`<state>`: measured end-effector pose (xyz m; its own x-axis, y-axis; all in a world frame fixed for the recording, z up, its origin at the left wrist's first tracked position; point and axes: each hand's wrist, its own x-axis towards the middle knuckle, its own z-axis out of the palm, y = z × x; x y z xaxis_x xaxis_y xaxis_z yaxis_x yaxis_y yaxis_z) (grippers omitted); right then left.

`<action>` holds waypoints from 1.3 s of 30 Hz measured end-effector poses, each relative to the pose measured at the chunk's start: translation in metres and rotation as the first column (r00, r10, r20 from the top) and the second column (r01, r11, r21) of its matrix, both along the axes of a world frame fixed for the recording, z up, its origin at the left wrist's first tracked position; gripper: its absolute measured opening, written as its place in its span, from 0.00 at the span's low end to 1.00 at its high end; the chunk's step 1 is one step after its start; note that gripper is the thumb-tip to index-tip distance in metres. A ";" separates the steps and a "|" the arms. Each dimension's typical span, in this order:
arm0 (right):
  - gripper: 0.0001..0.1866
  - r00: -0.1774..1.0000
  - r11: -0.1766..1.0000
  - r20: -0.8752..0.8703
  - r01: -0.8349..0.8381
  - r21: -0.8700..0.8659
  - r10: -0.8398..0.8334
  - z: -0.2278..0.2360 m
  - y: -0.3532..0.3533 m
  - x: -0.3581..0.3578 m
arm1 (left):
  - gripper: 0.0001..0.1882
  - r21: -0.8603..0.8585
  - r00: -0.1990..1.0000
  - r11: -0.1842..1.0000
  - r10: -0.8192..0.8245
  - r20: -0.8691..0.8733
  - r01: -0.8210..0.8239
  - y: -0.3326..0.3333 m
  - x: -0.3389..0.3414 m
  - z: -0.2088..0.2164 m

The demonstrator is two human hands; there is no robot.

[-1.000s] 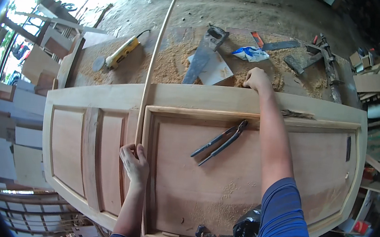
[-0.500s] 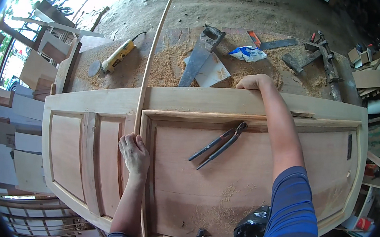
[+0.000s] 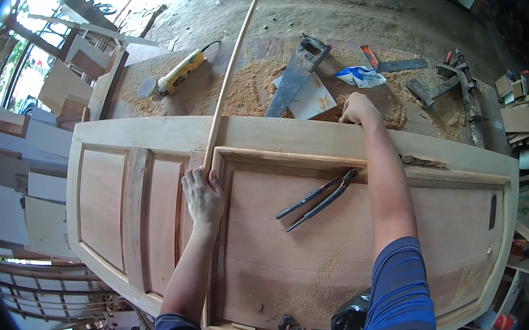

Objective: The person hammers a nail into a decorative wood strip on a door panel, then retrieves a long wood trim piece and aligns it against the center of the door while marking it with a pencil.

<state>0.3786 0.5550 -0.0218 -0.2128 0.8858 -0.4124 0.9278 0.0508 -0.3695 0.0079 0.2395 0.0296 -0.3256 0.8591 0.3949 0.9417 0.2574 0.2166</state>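
A wooden panelled door (image 3: 280, 130) lies flat across the workbench. My left hand (image 3: 204, 194) is closed around a long thin wooden strip (image 3: 235, 54), beside the raised frame of the door's large panel. The strip reaches past the far edge of the door. Just beyond that edge, over the sawdust, is my right hand (image 3: 360, 109) with its fingers curled; whatever they hold is hidden. Pincers (image 3: 320, 199) with dark handles rest on the large panel between my arms. A hammer (image 3: 299, 329) lies near the close edge, partly covered by a black plastic bag (image 3: 348, 316).
Sawdust covers the bench beyond the door. On it are a yellow angle grinder (image 3: 181, 71), a handsaw (image 3: 299, 73) over a white board (image 3: 312, 99), a blue-and-white packet (image 3: 362, 77), a try square (image 3: 401, 65) and a metal clamp (image 3: 465, 95). Boards (image 3: 49, 214) are stacked at left.
The view has shifted, moving the scene slightly right. My left hand has slid a little farther away along the strip. My right hand has moved slightly left relative to the packet.
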 end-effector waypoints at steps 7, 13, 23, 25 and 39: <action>0.14 0.919 0.791 -0.329 0.364 0.491 -0.218 0.032 -0.050 0.022 | 0.13 0.036 0.996 0.999 -0.022 0.085 0.019 0.005 0.006 -0.006; 0.18 0.641 0.797 -0.749 0.536 0.280 -0.168 0.076 -0.257 -0.070 | 0.15 0.070 0.994 0.998 -0.006 0.110 -0.001 0.002 0.005 -0.001; 0.20 -0.016 0.786 -0.791 -0.124 -0.605 -0.611 0.086 -0.602 -0.170 | 0.15 -0.015 0.957 0.995 -0.090 0.276 0.098 -0.142 -0.053 -0.013; 0.22 0.053 0.849 -0.854 -0.092 -0.520 -0.517 0.081 -0.633 -0.165 | 0.18 -0.023 0.940 0.990 -0.124 0.317 0.139 -0.205 -0.047 -0.009; 0.26 0.625 0.985 -0.780 0.114 0.133 0.033 0.114 -0.675 -0.303 | 0.14 -0.105 0.766 0.983 -0.049 0.641 0.151 -0.491 -0.111 0.024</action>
<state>0.0754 -0.1201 0.0918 -0.3503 0.9361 0.0314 0.3006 0.1441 -0.9428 -0.1026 -0.2520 0.0537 -0.3662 0.9305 0.0012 0.6250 0.2450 0.7412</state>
